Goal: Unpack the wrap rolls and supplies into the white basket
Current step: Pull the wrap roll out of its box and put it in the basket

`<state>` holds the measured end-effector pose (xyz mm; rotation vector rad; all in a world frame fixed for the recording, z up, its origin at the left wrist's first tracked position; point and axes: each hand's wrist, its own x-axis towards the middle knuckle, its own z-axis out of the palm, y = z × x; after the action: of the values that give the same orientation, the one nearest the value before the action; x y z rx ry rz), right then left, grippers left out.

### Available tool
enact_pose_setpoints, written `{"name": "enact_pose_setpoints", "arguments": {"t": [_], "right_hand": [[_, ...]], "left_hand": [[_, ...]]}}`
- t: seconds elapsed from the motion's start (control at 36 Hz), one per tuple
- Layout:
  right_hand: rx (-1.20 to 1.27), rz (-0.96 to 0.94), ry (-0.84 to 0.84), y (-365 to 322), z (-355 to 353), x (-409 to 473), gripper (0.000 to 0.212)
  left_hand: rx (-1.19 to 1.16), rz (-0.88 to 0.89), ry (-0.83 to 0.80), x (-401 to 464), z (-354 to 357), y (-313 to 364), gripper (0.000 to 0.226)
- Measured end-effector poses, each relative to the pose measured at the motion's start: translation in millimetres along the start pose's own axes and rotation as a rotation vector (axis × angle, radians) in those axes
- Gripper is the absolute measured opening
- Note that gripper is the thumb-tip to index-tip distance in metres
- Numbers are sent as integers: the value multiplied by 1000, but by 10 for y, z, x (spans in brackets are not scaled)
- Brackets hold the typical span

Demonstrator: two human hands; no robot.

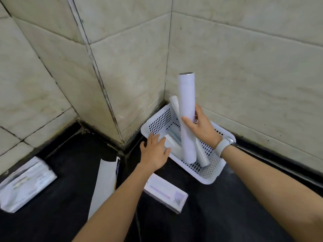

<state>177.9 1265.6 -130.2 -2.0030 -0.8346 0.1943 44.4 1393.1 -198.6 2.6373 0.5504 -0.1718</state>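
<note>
A white perforated basket (212, 177) sits on the dark floor in a tiled corner. My right hand (202, 130) grips a long white wrap roll (187, 102) that stands nearly upright with its lower end inside the basket. A second, thinner roll (174, 103) leans behind it, and flat white supplies (172, 135) lie on the basket's bottom. My left hand (154, 151) rests open on the basket's near-left rim, fingers spread over the contents.
On the floor lie a white and purple box (166, 193) just in front of the basket, a long opened white carton (104, 186) to its left, and a white plastic packet (24, 184) at far left. Tiled walls close in behind.
</note>
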Motion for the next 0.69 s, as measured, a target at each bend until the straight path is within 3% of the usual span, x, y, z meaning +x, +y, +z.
{"name": "enact_pose_setpoints", "arguments": {"t": [0.28, 0.42, 0.69], "right_hand": [[-319, 14, -201, 243, 401, 430, 56], [-466, 102, -246, 331, 512, 563, 65], [-628, 58, -306, 471, 506, 571, 69]], "left_hand": [[54, 56, 215, 48, 360, -213, 56], [36, 89, 257, 19, 359, -260, 63], [18, 90, 234, 35, 393, -260, 57]]}}
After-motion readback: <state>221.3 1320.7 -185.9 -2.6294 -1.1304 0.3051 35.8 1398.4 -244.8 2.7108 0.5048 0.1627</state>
